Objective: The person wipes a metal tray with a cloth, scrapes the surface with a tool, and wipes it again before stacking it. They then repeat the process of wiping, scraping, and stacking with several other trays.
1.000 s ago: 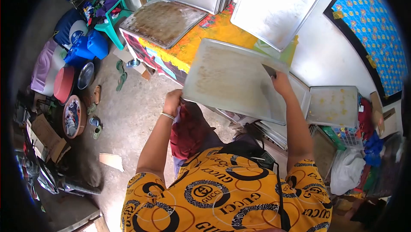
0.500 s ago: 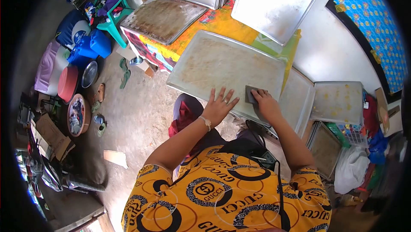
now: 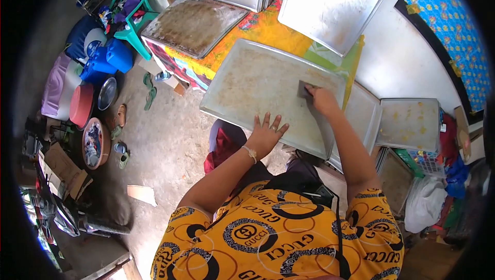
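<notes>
A large metal tray point(image 3: 258, 81) with brownish stains lies tilted in front of me, its far side over the cloth-covered table. My left hand point(image 3: 265, 135) rests on the tray's near rim with fingers spread, a ring and a bracelet on it. Closed around a small dark grey scraper-like pad point(image 3: 303, 89), my right hand point(image 3: 322, 99) presses it on the right part of the tray's surface.
A browned tray point(image 3: 193, 24) lies on the table's yellow cloth point(image 3: 268, 24). Behind it, a bright tray point(image 3: 335, 9) leans on the wall. More trays point(image 3: 407, 122) stand at right. A green chair point(image 3: 131, 32), basins point(image 3: 81, 105) and slippers point(image 3: 149, 98) are at left.
My right hand has moved away from me across the tray with the grey pad, off the near edge. My left hand has shifted slightly down along the near rim.
</notes>
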The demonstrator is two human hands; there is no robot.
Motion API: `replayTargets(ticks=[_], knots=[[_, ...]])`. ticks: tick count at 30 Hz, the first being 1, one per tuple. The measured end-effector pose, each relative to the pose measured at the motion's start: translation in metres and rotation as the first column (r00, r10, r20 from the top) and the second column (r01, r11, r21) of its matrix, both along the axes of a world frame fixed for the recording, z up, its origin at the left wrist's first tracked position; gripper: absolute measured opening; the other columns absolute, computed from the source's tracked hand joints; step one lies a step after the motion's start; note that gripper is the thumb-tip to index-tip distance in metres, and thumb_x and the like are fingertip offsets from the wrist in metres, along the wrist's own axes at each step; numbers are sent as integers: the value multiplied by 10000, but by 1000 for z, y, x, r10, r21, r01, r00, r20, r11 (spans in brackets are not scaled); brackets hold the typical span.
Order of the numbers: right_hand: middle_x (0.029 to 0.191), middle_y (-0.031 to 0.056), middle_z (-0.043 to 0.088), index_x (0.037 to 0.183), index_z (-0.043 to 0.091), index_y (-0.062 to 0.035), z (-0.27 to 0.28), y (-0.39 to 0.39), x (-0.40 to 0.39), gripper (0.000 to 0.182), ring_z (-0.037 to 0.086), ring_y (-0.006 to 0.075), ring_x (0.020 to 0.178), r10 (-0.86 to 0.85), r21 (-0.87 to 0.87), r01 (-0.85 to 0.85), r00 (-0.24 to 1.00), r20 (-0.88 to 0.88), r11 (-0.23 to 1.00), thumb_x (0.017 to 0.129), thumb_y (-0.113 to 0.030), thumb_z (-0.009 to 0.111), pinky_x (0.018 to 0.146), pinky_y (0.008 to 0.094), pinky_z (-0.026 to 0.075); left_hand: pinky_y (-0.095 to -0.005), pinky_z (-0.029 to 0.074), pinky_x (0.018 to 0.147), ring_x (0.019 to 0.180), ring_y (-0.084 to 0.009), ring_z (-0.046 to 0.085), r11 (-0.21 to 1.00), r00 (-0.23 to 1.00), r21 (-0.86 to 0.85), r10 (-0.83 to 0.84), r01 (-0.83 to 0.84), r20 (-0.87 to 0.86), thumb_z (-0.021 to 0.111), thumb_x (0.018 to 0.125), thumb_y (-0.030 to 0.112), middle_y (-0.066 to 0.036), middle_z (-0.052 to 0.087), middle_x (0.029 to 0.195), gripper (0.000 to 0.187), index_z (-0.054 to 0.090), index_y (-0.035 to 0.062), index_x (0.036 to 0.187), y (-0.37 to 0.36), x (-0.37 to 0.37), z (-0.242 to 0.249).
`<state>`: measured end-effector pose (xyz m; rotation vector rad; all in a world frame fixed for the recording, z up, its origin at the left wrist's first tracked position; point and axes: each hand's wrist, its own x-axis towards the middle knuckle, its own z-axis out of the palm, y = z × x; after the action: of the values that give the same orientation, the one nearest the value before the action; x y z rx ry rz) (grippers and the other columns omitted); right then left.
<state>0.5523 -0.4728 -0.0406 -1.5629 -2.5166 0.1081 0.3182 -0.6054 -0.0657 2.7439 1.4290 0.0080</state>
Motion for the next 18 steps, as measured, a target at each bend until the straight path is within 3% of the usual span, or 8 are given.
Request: replayTargets(ticks=[1,4,13,16,18], knots=[[1014,191,635,1220,585,-149,-6,-1,0,495,626,361,880,-11,-3,11,1000,24,1000,767,4,455,769,436,493,-665,230,1008,1328,-451,278,1000,1000,-26,3,-3,-11,423,895,134,-155,276,1482,550,304,207,1428,1,1,1],[1023,181,633,1227,579,-154,10,12,-3,504,622,357,894,-63,-109,67,997,42,992,767,10,455,777,437,492,-662,227,1015,1334,-452,265,998,1000,-59,-7,6,-21,432,888,114,-154,259,1490,583,275,213,1440,-3,1,0],[1006,165,644,1216,583,-176,13,39,-21,470,623,354,889,-213,-106,221,973,86,969,794,-9,462,783,435,493,-659,216,1023,1334,-451,269,997,1000,-73,5,-4,14,432,888,110,-152,262,1489,579,278,209,1437,-3,0,4],[977,148,651,1200,595,-196,-9,25,-10,369,629,349,873,-84,-65,87,995,46,994,881,-84,447,775,445,495,-660,218,1021,1334,-451,269,997,999,-82,0,3,32,430,890,115,-153,264,1488,574,281,209,1436,-4,-3,3],[969,159,652,1193,599,-188,-11,16,-11,377,632,350,866,-58,-4,58,998,18,998,866,-73,452,770,446,497,-670,224,1010,1327,-460,276,999,998,-50,-7,10,67,424,894,132,-163,279,1479,547,308,201,1424,-1,-1,-1]])
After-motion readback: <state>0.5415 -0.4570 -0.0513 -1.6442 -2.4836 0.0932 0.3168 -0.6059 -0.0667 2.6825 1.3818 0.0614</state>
